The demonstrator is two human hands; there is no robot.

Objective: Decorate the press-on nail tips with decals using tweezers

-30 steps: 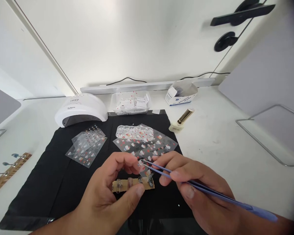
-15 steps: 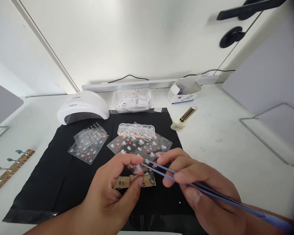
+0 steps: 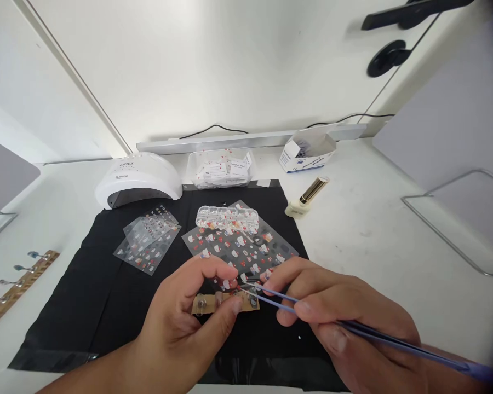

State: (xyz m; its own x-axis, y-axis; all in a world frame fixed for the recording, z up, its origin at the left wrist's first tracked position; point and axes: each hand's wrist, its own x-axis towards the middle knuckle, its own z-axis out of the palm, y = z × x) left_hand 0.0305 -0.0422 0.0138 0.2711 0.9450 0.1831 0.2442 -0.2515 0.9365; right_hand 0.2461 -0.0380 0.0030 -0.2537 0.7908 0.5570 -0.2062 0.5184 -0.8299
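Note:
My left hand (image 3: 181,323) pinches a small cardboard strip (image 3: 224,302) that carries several clear nail tips, holding it just above the black mat (image 3: 107,290). My right hand (image 3: 345,323) grips long blue tweezers (image 3: 353,327), whose tips meet the strip near its right end, beside my left forefinger. Directly behind the strip lies a clear sticker sheet (image 3: 240,246) with red and white decals, its near edge tucked under my fingers.
On the mat lie more sticker sheets (image 3: 148,246) and a clear gem box (image 3: 227,218). Behind stand a white nail lamp (image 3: 138,180), a clear tub of packets (image 3: 221,169), an open blue-and-white box (image 3: 308,150) and a gold-capped bottle (image 3: 308,197). A second nail strip (image 3: 12,287) lies far left.
Both hands sank slightly toward the mat, and the tweezer tips dropped from the sticker sheet's edge onto the strip's right end. The sticker sheet shifted a little under the gem box.

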